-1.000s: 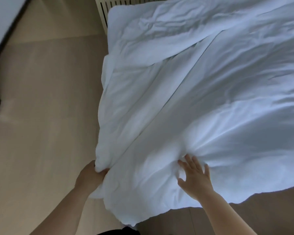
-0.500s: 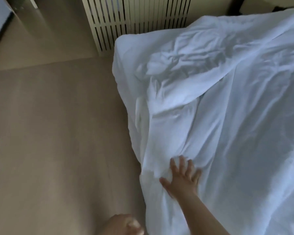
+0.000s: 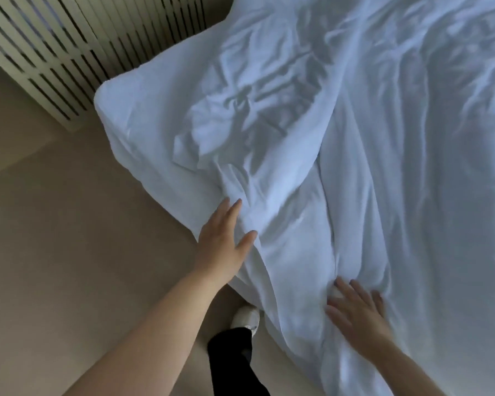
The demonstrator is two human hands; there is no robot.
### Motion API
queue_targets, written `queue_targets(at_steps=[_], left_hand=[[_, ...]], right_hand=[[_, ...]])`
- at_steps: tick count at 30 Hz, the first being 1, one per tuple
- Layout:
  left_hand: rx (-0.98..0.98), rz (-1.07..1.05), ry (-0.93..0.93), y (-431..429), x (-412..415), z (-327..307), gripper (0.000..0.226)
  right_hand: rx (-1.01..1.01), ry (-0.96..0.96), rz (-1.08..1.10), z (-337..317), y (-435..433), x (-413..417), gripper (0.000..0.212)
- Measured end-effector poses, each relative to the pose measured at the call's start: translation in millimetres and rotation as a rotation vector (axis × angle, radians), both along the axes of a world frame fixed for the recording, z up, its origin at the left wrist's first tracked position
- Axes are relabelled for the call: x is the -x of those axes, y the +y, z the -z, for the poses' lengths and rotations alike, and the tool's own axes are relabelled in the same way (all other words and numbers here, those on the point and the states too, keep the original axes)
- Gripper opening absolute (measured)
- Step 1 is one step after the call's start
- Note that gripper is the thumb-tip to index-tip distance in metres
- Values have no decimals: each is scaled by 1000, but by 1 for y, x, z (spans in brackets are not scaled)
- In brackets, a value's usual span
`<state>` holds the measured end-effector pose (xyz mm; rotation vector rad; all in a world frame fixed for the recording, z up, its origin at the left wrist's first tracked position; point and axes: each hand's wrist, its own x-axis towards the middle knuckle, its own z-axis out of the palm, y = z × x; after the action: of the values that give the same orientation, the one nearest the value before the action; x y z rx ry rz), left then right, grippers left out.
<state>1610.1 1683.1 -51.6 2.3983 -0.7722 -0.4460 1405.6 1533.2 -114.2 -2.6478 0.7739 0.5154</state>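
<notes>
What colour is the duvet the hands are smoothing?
Plain white, with no pattern; the duvet shows in the head view, the only one.

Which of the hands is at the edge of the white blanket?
The left hand, beside the floor; the right hand lies farther in, flat on top of the blanket.

Floor (image 3: 69, 252): beige, smooth, matte; fills the left side and runs along the lower edge.
Slatted panel (image 3: 55, 52): cream, rows of narrow dark vertical slots; stands at top left, foot on the floor.
Light: dim, cool, soft-edged shadows.
</notes>
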Motion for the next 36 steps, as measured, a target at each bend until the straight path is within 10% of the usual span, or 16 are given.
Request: queue_targets(at_steps=[2,4,8,11,15,26,36], left_hand=[[-126,156,-33,-10,-27,6,79],[-311,347,-35,-12,-51,12,101],[-376,546,176,-6,-93,12,69],[-181,312,311,2,-145,4,25],[-27,-132,253,-3,-253,3,27],[65,-40,497,-134,-423,53,56],[241,115,133,-120,-458,1,20]], right_hand=[[-77,-190,397,-16,-3,-26,111],[-54,-395,618,-32,-1,-71,87],[195,-720,374,-58,10,-199,47],[106,-375,98,-67,10,-279,77],[-27,38,75,2,-6,-317,102],[163,63,233,53,-16,-353,73],[22,-161,706,-28,24,-379,52]])
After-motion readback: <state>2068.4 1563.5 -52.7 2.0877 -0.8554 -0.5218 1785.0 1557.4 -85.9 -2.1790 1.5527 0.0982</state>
